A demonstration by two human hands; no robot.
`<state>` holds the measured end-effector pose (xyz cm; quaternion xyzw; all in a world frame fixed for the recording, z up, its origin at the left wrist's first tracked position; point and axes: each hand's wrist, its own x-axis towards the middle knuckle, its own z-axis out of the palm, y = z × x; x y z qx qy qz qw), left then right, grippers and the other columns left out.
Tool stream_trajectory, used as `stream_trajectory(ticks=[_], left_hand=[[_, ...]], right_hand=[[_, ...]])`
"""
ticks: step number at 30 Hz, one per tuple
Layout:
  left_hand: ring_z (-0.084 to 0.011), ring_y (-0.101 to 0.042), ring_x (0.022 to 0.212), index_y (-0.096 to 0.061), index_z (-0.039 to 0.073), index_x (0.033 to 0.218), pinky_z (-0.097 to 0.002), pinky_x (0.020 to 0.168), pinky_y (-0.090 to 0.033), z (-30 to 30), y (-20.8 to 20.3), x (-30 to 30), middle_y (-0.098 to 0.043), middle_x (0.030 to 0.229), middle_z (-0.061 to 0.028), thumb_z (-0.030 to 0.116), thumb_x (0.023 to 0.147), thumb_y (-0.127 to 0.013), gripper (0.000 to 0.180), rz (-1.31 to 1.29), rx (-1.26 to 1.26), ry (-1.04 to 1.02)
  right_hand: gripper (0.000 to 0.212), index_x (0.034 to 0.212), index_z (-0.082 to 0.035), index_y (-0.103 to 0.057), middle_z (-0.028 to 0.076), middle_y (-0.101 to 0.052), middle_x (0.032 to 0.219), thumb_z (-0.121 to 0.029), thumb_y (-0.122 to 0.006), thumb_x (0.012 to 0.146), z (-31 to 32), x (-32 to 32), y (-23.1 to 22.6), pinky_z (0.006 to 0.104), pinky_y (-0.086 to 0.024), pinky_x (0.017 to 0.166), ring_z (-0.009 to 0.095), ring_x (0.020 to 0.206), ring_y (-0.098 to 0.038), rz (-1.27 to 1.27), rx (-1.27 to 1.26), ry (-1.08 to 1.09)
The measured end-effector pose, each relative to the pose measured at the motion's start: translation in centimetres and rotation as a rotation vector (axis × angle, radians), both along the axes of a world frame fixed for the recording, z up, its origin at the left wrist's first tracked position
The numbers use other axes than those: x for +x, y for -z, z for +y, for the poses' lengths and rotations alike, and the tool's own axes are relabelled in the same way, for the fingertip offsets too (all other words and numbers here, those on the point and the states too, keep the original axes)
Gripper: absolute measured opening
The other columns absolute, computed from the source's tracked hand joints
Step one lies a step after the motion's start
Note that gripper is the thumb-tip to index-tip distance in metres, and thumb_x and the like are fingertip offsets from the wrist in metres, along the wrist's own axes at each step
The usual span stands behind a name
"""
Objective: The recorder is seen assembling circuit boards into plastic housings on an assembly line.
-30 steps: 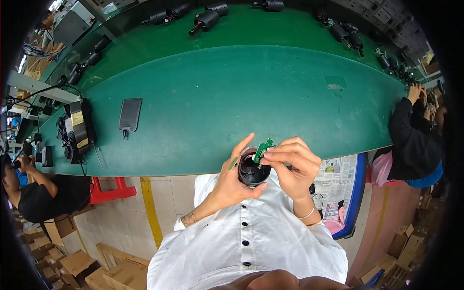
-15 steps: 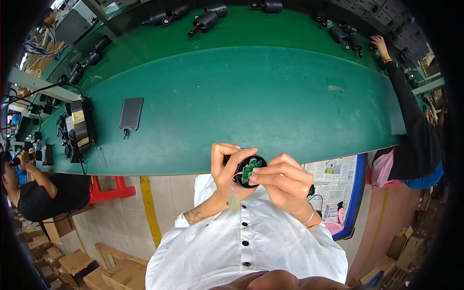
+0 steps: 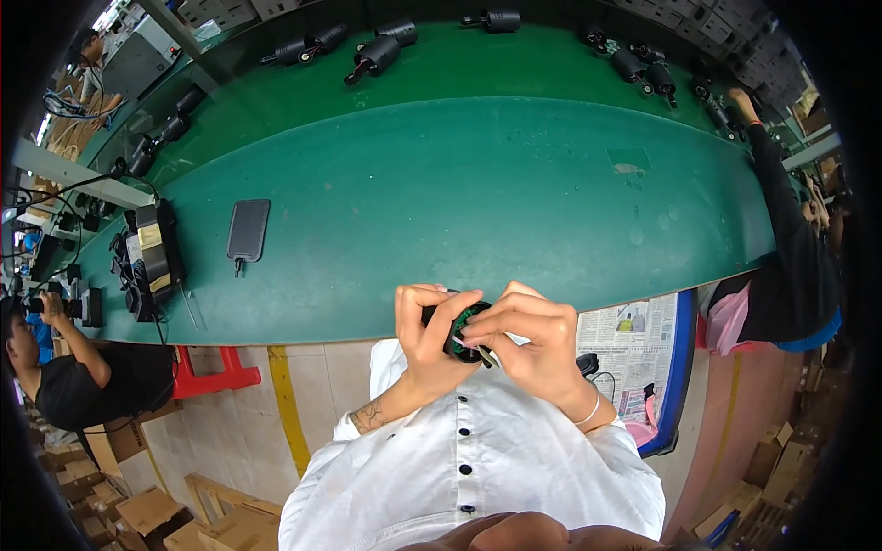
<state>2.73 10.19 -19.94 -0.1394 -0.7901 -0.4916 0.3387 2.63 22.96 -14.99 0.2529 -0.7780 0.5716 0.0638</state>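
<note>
Free: we see broad green mat (image 3: 478,193) | Blocked: dark flat device (image 3: 248,230) left, black parts (image 3: 377,50) far edge

Green workbench (image 3: 478,184), flat black phone (image 3: 248,230), black cylindrical parts (image 3: 377,53), red stool (image 3: 207,376), newspaper (image 3: 634,344), cardboard boxes (image 3: 147,510)

a long green workbench (image 3: 478,193) stands over a tiled floor (image 3: 230,404).

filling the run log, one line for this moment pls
left hand: grips black round part | right hand: fingers on green board inside it | held above green bench edge
</note>
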Motion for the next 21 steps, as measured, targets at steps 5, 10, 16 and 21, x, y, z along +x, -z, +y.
stream_trajectory(ticks=[5,10,16,21], left_hand=[[-0.0213,-0.043,0.078,-0.066,0.009,0.096,-0.0319,0.068,-0.040,0.2,0.0,0.4,-0.044,0.086,-0.0049,0.005,0.057,-0.069,0.040,-0.112,0.065,0.018],[-0.0211,-0.043,0.076,-0.065,0.009,0.098,-0.0313,0.067,-0.039,0.0,0.2,0.5,-0.043,0.085,-0.0051,0.005,0.056,-0.069,0.042,-0.141,0.068,0.040],[-0.0211,-0.042,0.075,-0.065,0.009,0.097,-0.0314,0.066,-0.038,-0.6,0.0,0.3,-0.042,0.084,-0.0047,0.003,0.056,-0.068,0.042,-0.080,-0.038,0.054],[-0.0215,-0.042,0.076,-0.064,0.009,0.098,-0.0318,0.067,-0.039,-0.4,-0.5,0.8,-0.042,0.085,-0.0051,0.002,0.056,-0.067,0.042,-0.122,-0.028,0.047]], right_hand=[[0.020,0.074,-0.003,-0.071,0.002,-0.066,0.077,0.011,-0.067,0.060,-1.2,0.8,0.8,0.0225,-0.042,0.057,0.014,0.063,-0.049,0.215,0.027,0.194],[0.020,0.074,-0.004,-0.071,0.001,-0.066,0.075,0.010,-0.069,0.060,-0.9,0.4,0.7,0.0223,-0.042,0.057,0.013,0.062,-0.049,0.146,0.025,0.161],[0.019,0.074,-0.004,-0.071,0.001,-0.065,0.076,0.009,-0.070,0.060,-0.2,0.1,0.8,0.0220,-0.042,0.057,0.013,0.063,-0.049,0.013,-0.047,0.056],[0.019,0.074,-0.004,-0.071,0.002,-0.066,0.078,0.008,-0.071,0.060,-0.5,0.7,1.1,0.0221,-0.043,0.059,0.013,0.065,-0.050,0.160,0.000,0.123]])
